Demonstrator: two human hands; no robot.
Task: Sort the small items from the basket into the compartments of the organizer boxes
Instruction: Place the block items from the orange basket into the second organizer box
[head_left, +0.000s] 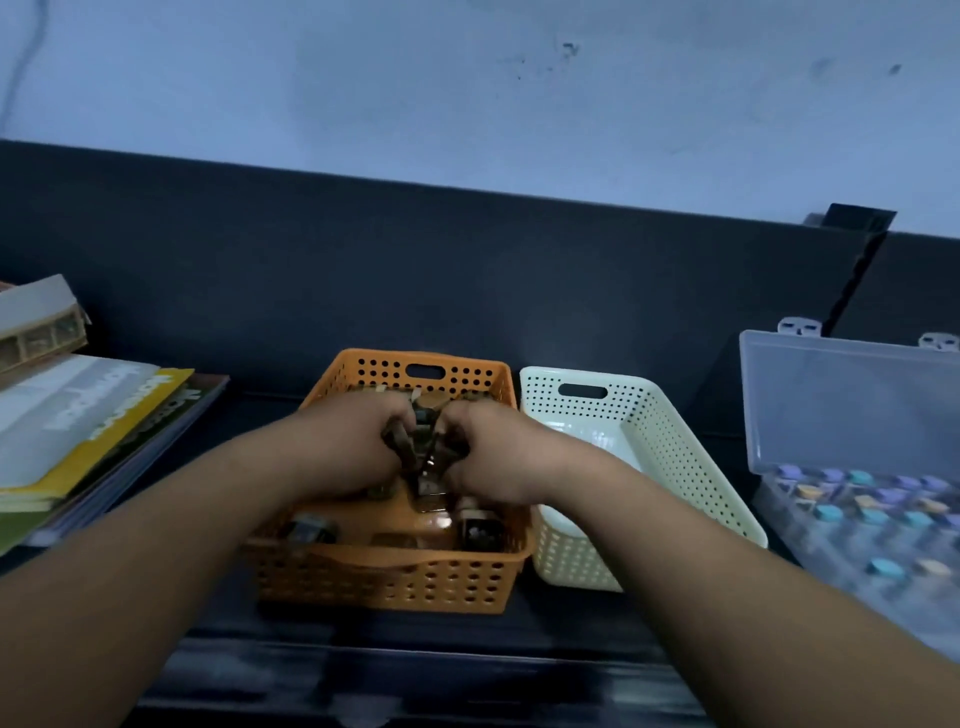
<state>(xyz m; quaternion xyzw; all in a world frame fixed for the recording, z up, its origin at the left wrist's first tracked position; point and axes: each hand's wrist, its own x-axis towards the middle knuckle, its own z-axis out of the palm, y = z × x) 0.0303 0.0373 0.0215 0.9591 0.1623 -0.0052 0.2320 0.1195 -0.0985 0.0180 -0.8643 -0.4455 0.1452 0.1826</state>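
Both hands in orange basket (384, 577); left hand (353, 447) and right hand (493, 457) curled tight round small dark bottles (428, 415).

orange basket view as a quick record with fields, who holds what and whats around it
left hand: in the orange basket, fingers curled round small dark items
right hand: in the same basket, also gripping small dark items
white basket: right of the orange one
organizer box: far right, lid open, coloured caps inside
books: stacked at left
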